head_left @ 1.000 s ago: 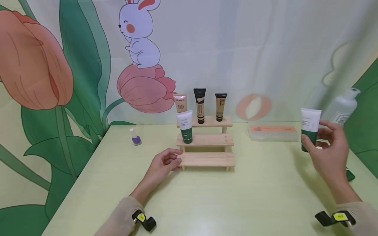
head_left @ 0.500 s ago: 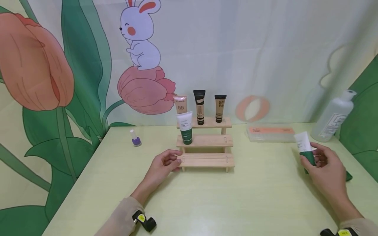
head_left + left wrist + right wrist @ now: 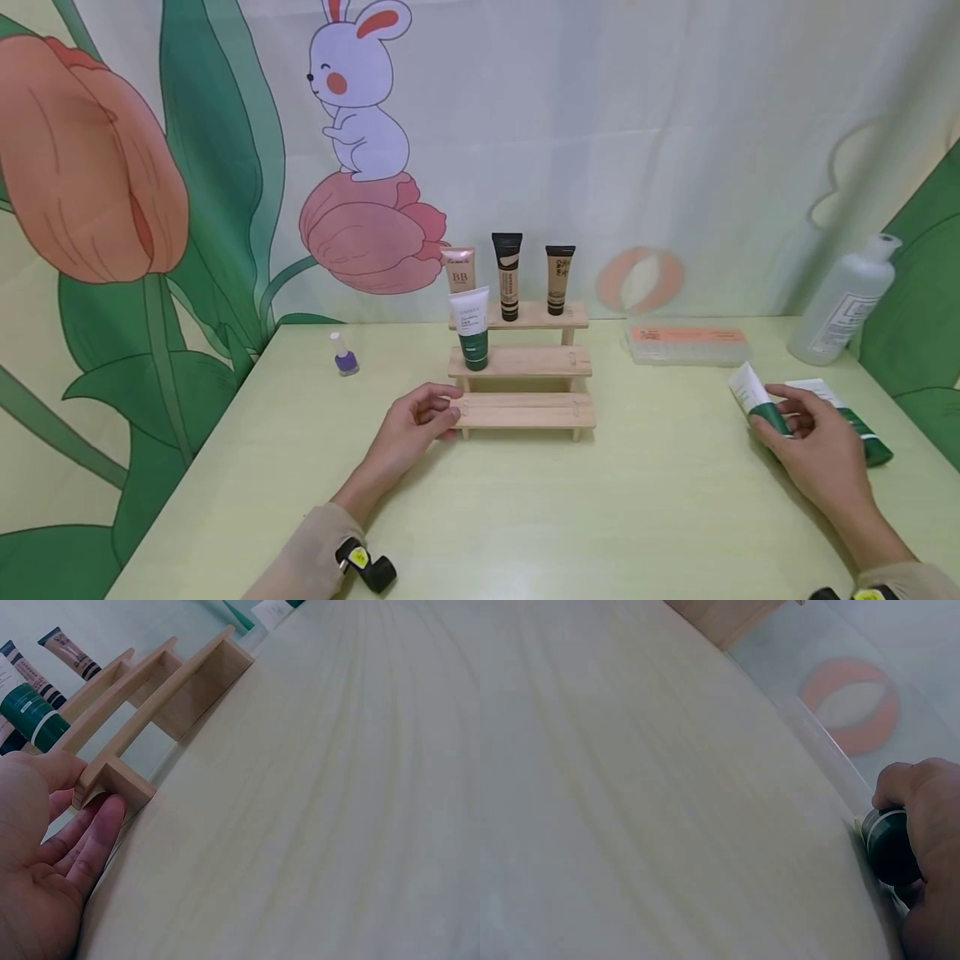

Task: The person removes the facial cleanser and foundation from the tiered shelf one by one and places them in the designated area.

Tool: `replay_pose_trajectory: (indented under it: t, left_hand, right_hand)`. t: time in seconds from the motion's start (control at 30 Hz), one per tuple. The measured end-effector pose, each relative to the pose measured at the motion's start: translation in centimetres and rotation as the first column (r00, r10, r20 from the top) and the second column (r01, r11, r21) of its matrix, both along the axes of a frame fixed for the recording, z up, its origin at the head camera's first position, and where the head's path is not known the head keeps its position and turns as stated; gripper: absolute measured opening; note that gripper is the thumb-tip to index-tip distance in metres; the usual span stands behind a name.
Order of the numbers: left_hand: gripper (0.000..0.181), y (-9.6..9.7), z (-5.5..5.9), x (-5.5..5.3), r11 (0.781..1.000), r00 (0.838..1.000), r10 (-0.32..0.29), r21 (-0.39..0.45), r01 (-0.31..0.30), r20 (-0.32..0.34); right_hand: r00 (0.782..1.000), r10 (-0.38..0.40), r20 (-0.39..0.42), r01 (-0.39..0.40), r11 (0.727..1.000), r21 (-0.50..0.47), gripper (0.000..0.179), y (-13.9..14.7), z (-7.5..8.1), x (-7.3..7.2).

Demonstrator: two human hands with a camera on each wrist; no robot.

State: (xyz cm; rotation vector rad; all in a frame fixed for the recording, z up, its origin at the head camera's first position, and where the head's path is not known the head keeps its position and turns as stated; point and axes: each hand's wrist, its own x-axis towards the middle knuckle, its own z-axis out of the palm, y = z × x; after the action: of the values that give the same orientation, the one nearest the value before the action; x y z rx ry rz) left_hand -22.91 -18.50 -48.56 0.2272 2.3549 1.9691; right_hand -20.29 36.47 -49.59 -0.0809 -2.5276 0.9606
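Note:
My left hand (image 3: 408,425) holds the left end of the lowest step of a three-step wooden display stand (image 3: 525,410). In the left wrist view the thumb lies on top and fingers reach beneath the plank. A white-and-green squeeze tube (image 3: 474,325) stands upright on the middle step. My right hand (image 3: 821,454) grips a second white-and-green tube (image 3: 750,392), tilted, low over the table at the right. Its dark green cap (image 3: 892,851) shows in the right wrist view. Just beyond that hand lies a larger white-and-green tube (image 3: 870,442), partly hidden by the fingers.
On the top step stand a pink BB cream tube (image 3: 460,265), a black-capped tube (image 3: 509,279) and a small gold-and-black tube (image 3: 557,283). A purple nail polish bottle (image 3: 346,357) is at left. A clear flat box (image 3: 688,346) and a white bottle (image 3: 843,304) stand at back right.
My right hand has lowered the tube toward the table and tilted it over to the left, uncovering the bottle and the larger lying tube. My left hand has stayed at the stand.

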Motion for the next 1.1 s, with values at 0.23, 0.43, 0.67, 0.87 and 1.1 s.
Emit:
replay_pose_trajectory:
  t: [0.23, 0.43, 0.67, 0.87, 1.1]
  left_hand:
    - [0.028, -0.02, -0.15, -0.04, 1.000, 1.000, 0.001, -0.001, -0.001, 0.004]
    - [0.028, -0.01, -0.02, -0.04, 1.000, 1.000, 0.008, -0.013, -0.008, -0.002]
    - [0.028, 0.10, 0.02, -0.02, 1.000, 1.000, 0.007, -0.011, -0.007, 0.003]
    - [0.028, 0.10, -0.01, 0.00, 1.000, 1.000, 0.008, -0.014, -0.008, 0.005]
    - [0.028, 0.10, 0.01, 0.03, 1.000, 1.000, 0.015, -0.021, -0.015, 0.009]
  right_hand:
    - [1.000, 0.007, 0.001, -0.007, 1.000, -0.001, 0.051, 0.02, 0.05, 0.10]
    - [1.000, -0.009, -0.003, 0.009, 1.000, 0.004, 0.050, 0.05, 0.19, -0.06]
    - [0.994, -0.113, 0.007, 0.113, 0.994, 0.000, 0.056, -0.24, 0.32, 0.18]
    - [0.980, -0.192, -0.049, 0.190, 0.981, -0.046, 0.053, -0.43, 0.54, 0.32]
    - [0.968, -0.229, -0.105, 0.217, 0.969, -0.120, 0.050, -0.48, 0.84, 0.33]
